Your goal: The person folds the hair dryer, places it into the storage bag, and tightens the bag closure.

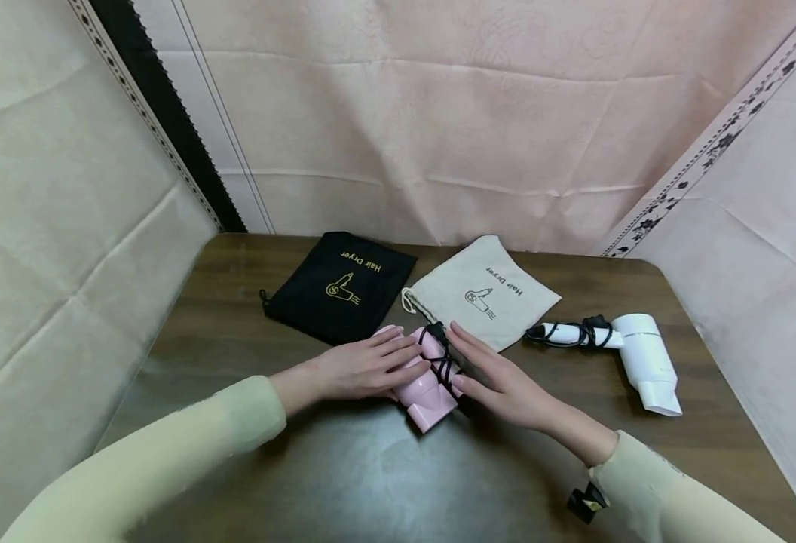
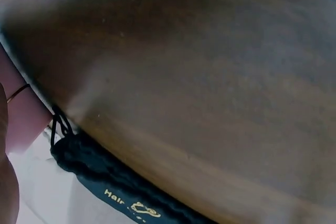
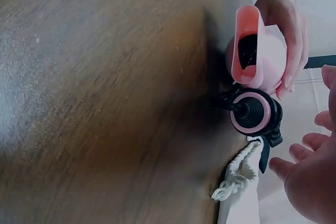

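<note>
A glossy pink hair dryer (image 1: 428, 403) with its handle folded alongside and a black cord (image 1: 442, 366) wound round it is at the middle of the table. My left hand (image 1: 374, 366) lies over the barrel, fingers curving across it in the right wrist view; its thumb is hidden. Beside the corded handle (image 3: 252, 111) is my right hand (image 1: 506, 385), fingers extended and spread; whether its fingertips touch the dryer I cannot tell. The left wrist view catches only part of the pink dryer (image 2: 23, 108) at its left edge.
Behind the hands lie a black drawstring pouch (image 1: 344, 286) and a white drawstring pouch (image 1: 486, 290), both printed "Hair Dryer". A white hair dryer (image 1: 645, 358) with a black cord round its handle lies at the right of the brown table (image 1: 398, 490). Pale cloth hangs around.
</note>
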Action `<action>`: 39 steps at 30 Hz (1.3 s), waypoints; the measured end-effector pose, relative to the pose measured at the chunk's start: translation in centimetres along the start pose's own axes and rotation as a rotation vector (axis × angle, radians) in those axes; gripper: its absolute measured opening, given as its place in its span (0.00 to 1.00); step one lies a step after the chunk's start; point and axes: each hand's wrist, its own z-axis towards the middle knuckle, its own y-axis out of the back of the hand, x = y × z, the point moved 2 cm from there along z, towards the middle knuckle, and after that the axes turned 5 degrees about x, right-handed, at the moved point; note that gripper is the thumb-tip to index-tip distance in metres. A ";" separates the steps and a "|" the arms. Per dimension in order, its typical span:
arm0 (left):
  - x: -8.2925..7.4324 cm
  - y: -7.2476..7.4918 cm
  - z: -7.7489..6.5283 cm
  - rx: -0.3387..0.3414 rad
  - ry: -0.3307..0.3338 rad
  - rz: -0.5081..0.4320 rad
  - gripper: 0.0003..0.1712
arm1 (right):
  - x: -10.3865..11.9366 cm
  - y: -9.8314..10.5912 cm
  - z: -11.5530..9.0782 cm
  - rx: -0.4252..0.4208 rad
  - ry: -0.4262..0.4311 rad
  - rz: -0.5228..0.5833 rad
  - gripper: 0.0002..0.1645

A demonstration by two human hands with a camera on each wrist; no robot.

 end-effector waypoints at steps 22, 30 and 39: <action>-0.3 -0.2 0.7 0.019 0.093 -0.057 0.39 | -0.9 -1.3 -1.0 -0.039 -0.032 -0.032 0.39; -0.5 -0.1 0.8 0.010 0.109 -0.097 0.39 | -1.0 -1.6 -1.0 -0.035 -0.032 -0.046 0.39; -0.6 0.0 1.0 0.007 0.120 -0.094 0.40 | -1.1 -1.7 -1.1 -0.040 -0.051 -0.052 0.40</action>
